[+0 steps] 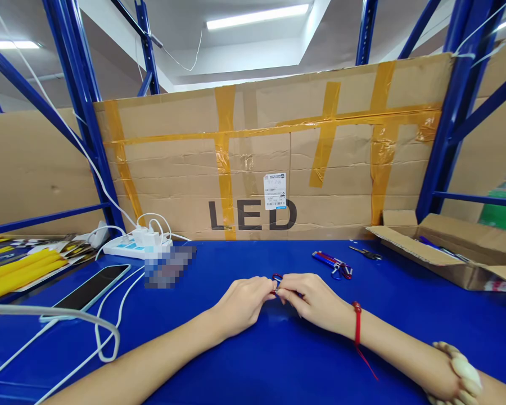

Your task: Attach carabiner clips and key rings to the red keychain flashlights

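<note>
Over the middle of the blue table, my left hand (247, 304) and my right hand (310, 301) meet fingertip to fingertip. Both are closed in a pinch on a small red carabiner (277, 277), whose curved end shows above the fingers. Most of it is hidden, and a bit of metal between the fingertips is too small to name. Beyond my right hand lies a bunch of red and blue carabiner straps (333, 264) with metal parts. A little farther right is a key (365, 252) with a dark head.
On the left are a phone (90, 288), white cables (109, 337), a power strip (129, 246) with plugs and yellow packets (23, 273). An open cardboard box (430, 261) holding pens stands at right. A large taped cardboard sheet (177, 185) and blue rack posts (442, 129) bound the back.
</note>
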A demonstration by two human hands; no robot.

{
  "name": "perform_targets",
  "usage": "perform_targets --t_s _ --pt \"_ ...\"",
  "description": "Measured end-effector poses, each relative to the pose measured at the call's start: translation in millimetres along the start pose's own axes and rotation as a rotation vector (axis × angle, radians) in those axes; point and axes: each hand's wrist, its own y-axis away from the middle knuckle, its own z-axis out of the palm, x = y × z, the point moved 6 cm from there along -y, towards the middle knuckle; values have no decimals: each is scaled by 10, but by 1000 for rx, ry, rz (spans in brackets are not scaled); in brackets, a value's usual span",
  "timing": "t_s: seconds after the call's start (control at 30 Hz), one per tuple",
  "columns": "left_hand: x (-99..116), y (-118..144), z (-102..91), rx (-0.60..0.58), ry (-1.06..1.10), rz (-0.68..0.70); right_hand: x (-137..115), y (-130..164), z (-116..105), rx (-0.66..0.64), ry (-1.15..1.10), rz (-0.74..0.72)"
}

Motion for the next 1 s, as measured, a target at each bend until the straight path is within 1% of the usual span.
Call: perform_targets --t_s 0.07,0.17,0.23,0.33,0.4,0.5,0.57,0.67,1.0 --pt "-15 -18 -32 5 1 -8 33 -15 -1 -8 -80 68" --pt "-49 -50 -118 26 24 -25 100 -26 33 -38 -284 243" --pt "-74 -65 -172 43 67 -39 85 -30 67 -55 -356 297" --pt "-99 -73 -186 39 155 -67 23 -41 122 -95 -353 294" --pt "-128 -71 -152 31 206 -126 36 -43 151 -106 -344 313" --pt "-189 -64 -64 8 247 -244 151 -39 175 -93 -335 377" --pt "-216 -63 -2 -30 262 -287 243 -32 192 -92 -322 416" --pt "-237 -62 47 -78 276 -304 328 -22 216 -102 -285 452" --pt "-252 -56 23 -82 243 -285 307 -39 186 -116 -212 451"
